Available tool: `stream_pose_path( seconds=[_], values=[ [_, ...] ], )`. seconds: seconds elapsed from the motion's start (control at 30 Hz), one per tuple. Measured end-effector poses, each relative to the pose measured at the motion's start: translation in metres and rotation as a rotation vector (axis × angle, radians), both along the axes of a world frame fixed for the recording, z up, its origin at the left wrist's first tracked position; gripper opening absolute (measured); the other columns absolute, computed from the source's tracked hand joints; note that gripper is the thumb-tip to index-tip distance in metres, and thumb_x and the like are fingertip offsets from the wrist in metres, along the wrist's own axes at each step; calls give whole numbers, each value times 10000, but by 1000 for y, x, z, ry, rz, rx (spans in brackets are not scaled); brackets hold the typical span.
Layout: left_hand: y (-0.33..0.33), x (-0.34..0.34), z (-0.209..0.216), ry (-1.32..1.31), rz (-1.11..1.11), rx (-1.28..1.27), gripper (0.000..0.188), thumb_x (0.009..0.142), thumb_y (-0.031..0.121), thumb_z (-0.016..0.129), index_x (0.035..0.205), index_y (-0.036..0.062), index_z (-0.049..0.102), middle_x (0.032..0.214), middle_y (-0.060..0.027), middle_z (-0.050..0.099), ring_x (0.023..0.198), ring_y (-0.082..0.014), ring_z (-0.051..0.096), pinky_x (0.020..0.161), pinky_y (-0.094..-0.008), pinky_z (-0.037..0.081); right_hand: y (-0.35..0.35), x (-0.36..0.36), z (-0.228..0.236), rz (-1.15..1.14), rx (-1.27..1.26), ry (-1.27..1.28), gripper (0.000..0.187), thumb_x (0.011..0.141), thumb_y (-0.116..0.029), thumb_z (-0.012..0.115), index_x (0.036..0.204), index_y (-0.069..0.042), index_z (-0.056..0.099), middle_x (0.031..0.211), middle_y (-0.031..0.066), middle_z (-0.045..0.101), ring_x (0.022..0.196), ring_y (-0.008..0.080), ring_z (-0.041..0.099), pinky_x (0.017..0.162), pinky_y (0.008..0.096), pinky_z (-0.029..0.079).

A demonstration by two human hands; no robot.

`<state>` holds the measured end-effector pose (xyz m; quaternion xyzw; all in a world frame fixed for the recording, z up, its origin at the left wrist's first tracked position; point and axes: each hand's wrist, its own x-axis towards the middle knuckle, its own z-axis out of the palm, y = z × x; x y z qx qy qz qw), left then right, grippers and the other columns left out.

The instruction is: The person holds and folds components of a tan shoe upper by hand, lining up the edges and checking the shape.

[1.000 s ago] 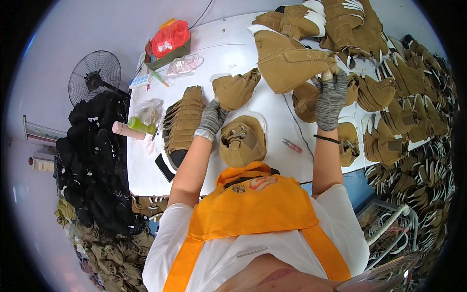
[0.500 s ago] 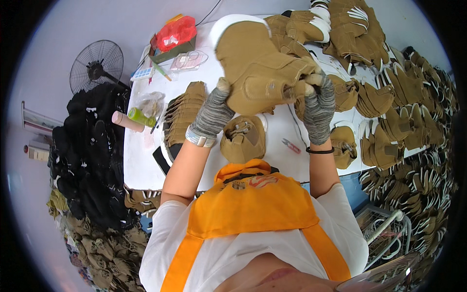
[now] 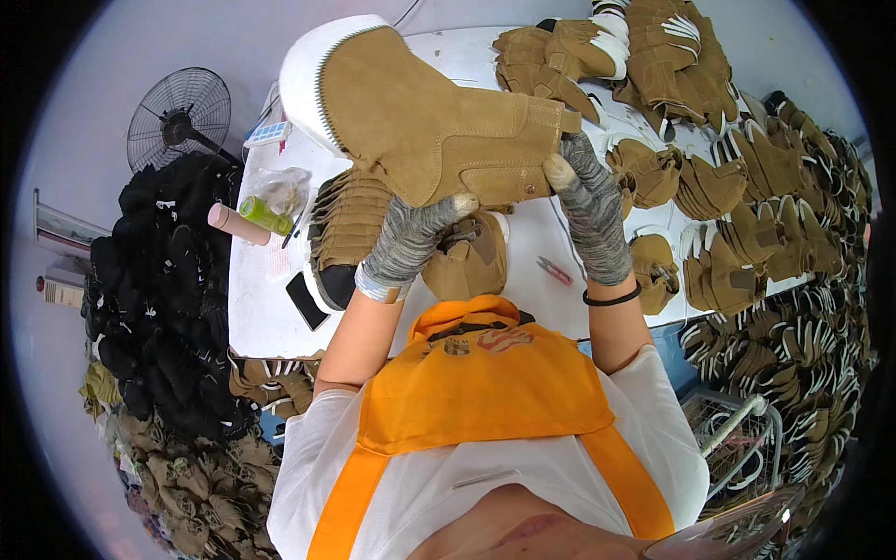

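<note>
One tan suede-like boot upper with white toe border [image 3: 439, 117], raised above flat white table [image 3: 532, 313], toe far left. Grey-knit-gloved left hand [image 3: 411, 238] clasps near edge; similarly gloved right hand [image 3: 595, 215] grips shaft end. Step in hand: apparently side-on viewing; next move calls for steady two-handed support.

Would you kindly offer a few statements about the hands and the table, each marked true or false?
1. The left hand and right hand hold one brown boot upper together. True.
2. Its white-edged end points to the right. False: the white edge is at the left.
3. The snips lie on the table. True.
4. The phone is right of the snips. False: the phone lies left of them.
5. The green cylinder lies beside the pink cylinder. True.
</note>
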<state>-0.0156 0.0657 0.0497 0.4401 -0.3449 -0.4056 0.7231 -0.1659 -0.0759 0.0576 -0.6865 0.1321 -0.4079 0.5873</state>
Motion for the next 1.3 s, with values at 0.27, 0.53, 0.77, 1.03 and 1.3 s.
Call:
stream_pose_path(
  seconds=[0.27, 0.53, 0.77, 1.03, 1.3],
  values=[
    [4, 4, -12, -125, 29, 33, 636, 736, 223, 747, 1256, 26, 437, 1164, -66, 534, 1020, -171, 528, 869, -290, 465, 17, 3, 6, 2, 180, 6, 423, 896, -339, 553, 1193, -38, 542, 1121, 56, 581, 994, 126, 532, 875, 259, 425],
    [9, 12, -17, 542, -141, -205, 666, 755, 126, 660, 1320, -9, 335, 1257, -161, 480, 1153, -304, 492, 997, -435, 405, 15, -5, 13, -95, 80, -107, 342, 932, -324, 487, 1024, -10, 589, 965, 56, 580, 904, 151, 542, 868, 274, 413],
    [7, 15, -18, 387, -154, -243, 676, 755, 135, 649, 1323, -24, 320, 1269, -179, 472, 1165, -327, 481, 1012, -455, 391, 25, -4, 17, -32, -10, 88, 274, 900, -312, 562, 923, -40, 593, 782, 24, 556, 754, 99, 526, 707, 255, 448],
    [7, 17, -35, 676, -225, -278, 569, 861, 330, 577, 1314, 50, 377, 1238, -152, 508, 1139, -323, 504, 990, -479, 401, 41, -5, 29, 179, 258, 147, 223, 883, -271, 591, 904, -48, 593, 720, 1, 558, 670, 69, 519, 622, 221, 443],
    [4, 12, -37, 653, -222, -199, 692, 828, 298, 622, 1351, -4, 285, 1311, -213, 414, 1206, -347, 436, 1013, -503, 377, 30, 0, 24, -337, -781, 180, 297, 746, -192, 696, 991, -36, 632, 1050, 146, 513, 1003, 305, 472, 865, 413, 390]
  ],
)
